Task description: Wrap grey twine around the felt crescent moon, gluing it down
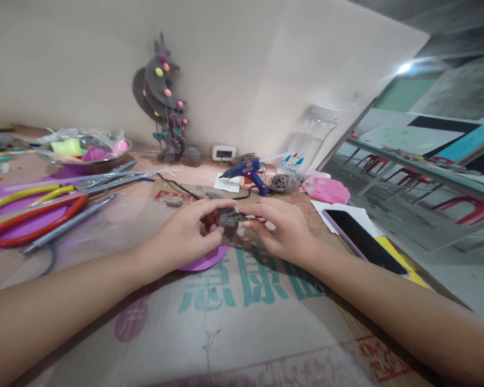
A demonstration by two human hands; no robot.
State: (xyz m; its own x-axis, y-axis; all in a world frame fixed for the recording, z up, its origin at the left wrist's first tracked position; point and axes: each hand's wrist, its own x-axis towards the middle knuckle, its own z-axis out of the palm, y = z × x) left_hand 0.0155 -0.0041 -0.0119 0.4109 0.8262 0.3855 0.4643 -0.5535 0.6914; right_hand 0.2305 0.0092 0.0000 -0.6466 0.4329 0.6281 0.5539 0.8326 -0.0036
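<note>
My left hand point(197, 228) pinches a small dark grey, fuzzy-looking piece point(229, 221) between thumb and fingers, over the middle of the board. From the other side my right hand point(280, 228) closes on the right end of the same piece with thumb and forefinger. A sliver of something pinkish shows by the right fingertips, too small to name. Below my left hand a flat purple shape point(204, 260) lies partly hidden. Just beyond the hands rests a blue glue gun point(248, 172) with its light on, near a small white card point(227, 184).
Red- and yellow-handled scissors point(70, 217), a pen point(72, 224) and a metal bowl point(92, 161) of pompoms are at left. A grey yarn ball point(284, 183), water bottle point(304, 142), pink bag point(326, 189) and phone point(365, 240) are at right. A moon-shaped ornament point(161, 91) hangs behind.
</note>
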